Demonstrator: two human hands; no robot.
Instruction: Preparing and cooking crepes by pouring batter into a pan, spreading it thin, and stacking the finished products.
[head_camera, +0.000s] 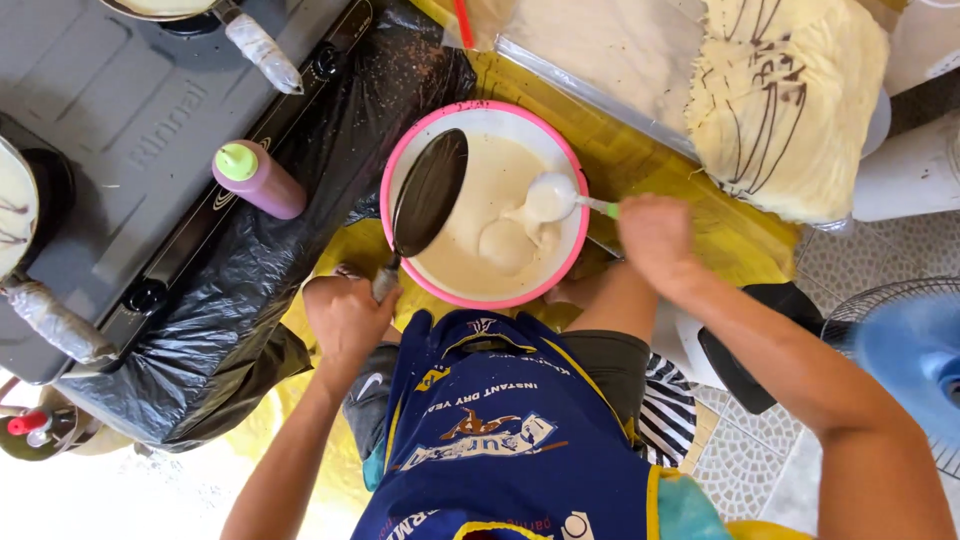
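My left hand (345, 318) grips the handle of a small dark frying pan (430, 192), held tilted over a pink-rimmed bowl (482, 108) of pale batter (490, 175). A white ladle (552, 197) with a green handle is in my right hand (655, 238); its scoop hangs over the batter and batter runs off it. The bowl stands on a yellow sheet (620, 165) in front of my blue apron (500, 430).
A grey two-burner gas stove (120, 130) lies at the left on black plastic (250, 290). A purple squeeze bottle with a green cap (258, 178) stands at its edge. A stack of thin crepes with chocolate lines (790, 100) rests at the upper right. A blue fan (905, 350) is at the right.
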